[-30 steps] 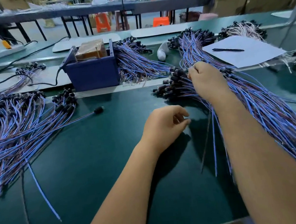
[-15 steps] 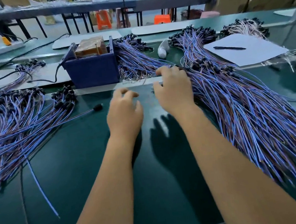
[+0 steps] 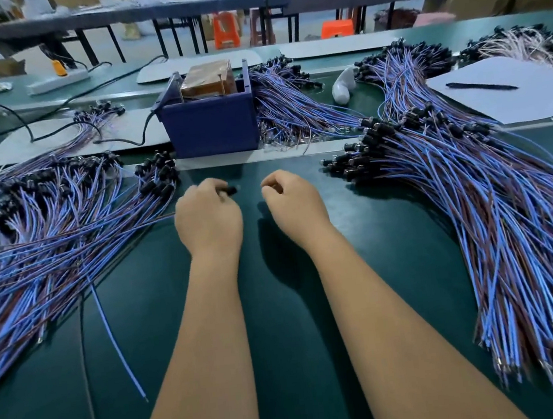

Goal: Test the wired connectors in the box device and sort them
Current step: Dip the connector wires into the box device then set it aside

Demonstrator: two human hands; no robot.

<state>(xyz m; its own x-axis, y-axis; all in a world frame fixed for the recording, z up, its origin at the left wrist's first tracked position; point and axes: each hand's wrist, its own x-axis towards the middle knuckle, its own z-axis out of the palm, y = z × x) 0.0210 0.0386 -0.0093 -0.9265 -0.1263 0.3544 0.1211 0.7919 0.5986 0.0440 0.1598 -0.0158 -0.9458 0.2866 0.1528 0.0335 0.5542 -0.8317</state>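
Note:
The blue box device (image 3: 210, 127) stands at the back centre of the green table (image 3: 289, 310), with a brown block inside it. My left hand (image 3: 207, 216) is in front of the box and pinches a black connector (image 3: 231, 190); its blue and brown wire trails left toward the left pile of wired connectors (image 3: 65, 224). My right hand (image 3: 293, 202) hovers beside it with fingers curled, and nothing shows in it. A large pile of wired connectors (image 3: 472, 205) lies to the right. Another bundle (image 3: 291, 105) lies behind, right of the box.
A white sheet (image 3: 509, 96) with a black pen (image 3: 480, 86) lies at the back right. A white plastic object (image 3: 342, 88) sits between the back bundles. A black cable (image 3: 131, 142) runs into the box. A power strip (image 3: 57, 81) lies at the back left.
My left hand has reached forward and taken hold of the stray black connector. My right hand has left the right pile and come to the centre, its fingers curling in.

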